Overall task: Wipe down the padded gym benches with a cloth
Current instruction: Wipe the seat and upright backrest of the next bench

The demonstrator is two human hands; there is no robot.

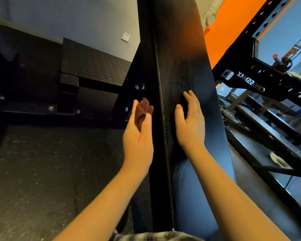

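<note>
Mid-wipe, I judge: my right hand lies flat-fingered on the bench pad, left hand straight-fingered alongside. Cloth unclear; next, a long steady sweep.

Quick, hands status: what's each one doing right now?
Left hand: open, fingers straight, holding nothing, beside the black padded bench.
Right hand: open, flat on the bench top; whether anything lies under it cannot be told.

The padded surface is covered in black, with a bluish sheen lower down. The floor is flecked dark grey. An orange wall is seen behind a black frame lettered in white. The shirt hem is checked cream and grey.
</note>
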